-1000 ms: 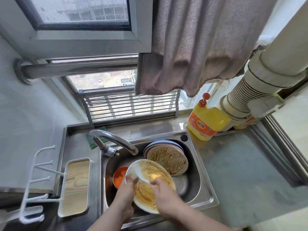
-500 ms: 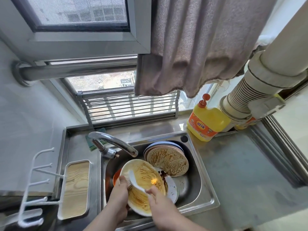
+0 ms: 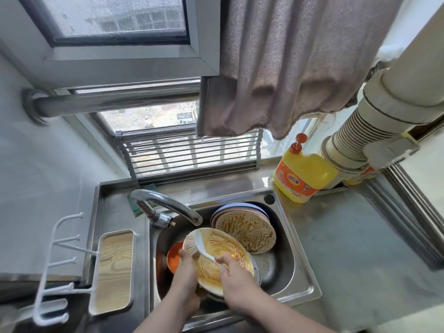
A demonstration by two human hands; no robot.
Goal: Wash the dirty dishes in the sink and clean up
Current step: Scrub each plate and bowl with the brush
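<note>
While left hand [image 3: 185,272] grips the plate [image 3: 217,257] rim over the sink [image 3: 298,267], right hand [image 3: 234,276] pinches the brush [image 3: 200,243] on it.
Suggest tilting plate under tap [image 3: 165,207], overlapping strokes rim to rim. Count: one plate held, stack [image 3: 245,230] of several, one orange bowl [image 3: 174,257], one soap bottle [image 3: 301,174].

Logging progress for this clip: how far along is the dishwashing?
Early. Nothing looks washed yet. In hand: the left hand holds a sauce-smeared plate over the sink while the right hand scrubs it with a white brush. Left: the stacked dirty plates, the orange bowl, then cleanup.
</note>
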